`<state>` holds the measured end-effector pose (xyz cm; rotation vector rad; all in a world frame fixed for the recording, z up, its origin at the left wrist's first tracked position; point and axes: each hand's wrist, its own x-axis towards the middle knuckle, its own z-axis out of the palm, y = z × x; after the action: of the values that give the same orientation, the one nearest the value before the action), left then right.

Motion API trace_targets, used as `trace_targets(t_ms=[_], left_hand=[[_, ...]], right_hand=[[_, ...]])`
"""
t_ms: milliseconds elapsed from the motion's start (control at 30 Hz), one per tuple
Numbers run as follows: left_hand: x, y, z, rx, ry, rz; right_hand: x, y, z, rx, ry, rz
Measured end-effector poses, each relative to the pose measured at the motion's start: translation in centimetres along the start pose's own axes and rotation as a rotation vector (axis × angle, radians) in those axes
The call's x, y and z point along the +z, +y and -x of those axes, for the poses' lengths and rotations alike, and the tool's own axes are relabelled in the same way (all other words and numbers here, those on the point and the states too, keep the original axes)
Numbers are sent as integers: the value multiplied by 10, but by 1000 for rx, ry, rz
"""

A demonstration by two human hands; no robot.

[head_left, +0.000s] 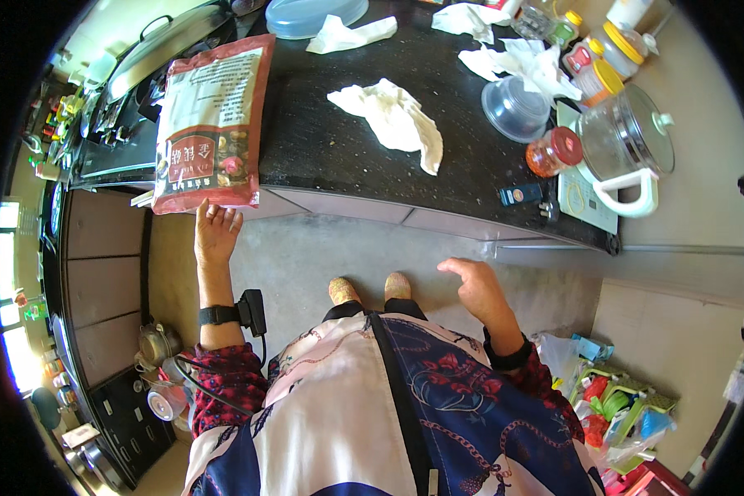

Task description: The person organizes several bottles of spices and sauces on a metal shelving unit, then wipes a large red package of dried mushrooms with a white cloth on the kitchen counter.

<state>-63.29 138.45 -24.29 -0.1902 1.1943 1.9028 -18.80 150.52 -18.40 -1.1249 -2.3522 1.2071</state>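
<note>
A large red-and-white plastic food package [211,124] with printed writing lies at the left of the black speckled countertop [322,155], its near end at the counter's edge. My left hand [217,229] is at that near end, palm up, fingertips at the package's lower edge; whether it grips cannot be told. My right hand [474,285] hangs in front of the counter with its index finger extended and the other fingers curled, holding nothing visible. A crumpled white paper towel [397,118] lies on the middle of the counter.
At the right stand a clear plastic bowl [516,108], a red-lidded jar [555,152], a glass kettle [626,139] and several yellow-lidded jars [623,46]. A blue plastic cover [316,15] lies at the back. Past the package are the stove [115,149] and a large pan lid [161,46].
</note>
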Motion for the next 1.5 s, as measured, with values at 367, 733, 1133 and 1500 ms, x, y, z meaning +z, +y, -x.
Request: trace_targets(t_ms=[367, 733, 1133, 1500], left_hand=[[20, 14, 8, -19, -44, 191], [24, 46, 10, 198, -187, -168], [46, 49, 8, 522, 9, 178], [75, 87, 75, 480, -405, 276]], right_hand=[[-17, -67, -196, -172, 264, 796], [36, -32, -256, -43, 85, 990], [-13, -25, -281, 132, 278, 722], [-81, -23, -190, 37, 497, -777]])
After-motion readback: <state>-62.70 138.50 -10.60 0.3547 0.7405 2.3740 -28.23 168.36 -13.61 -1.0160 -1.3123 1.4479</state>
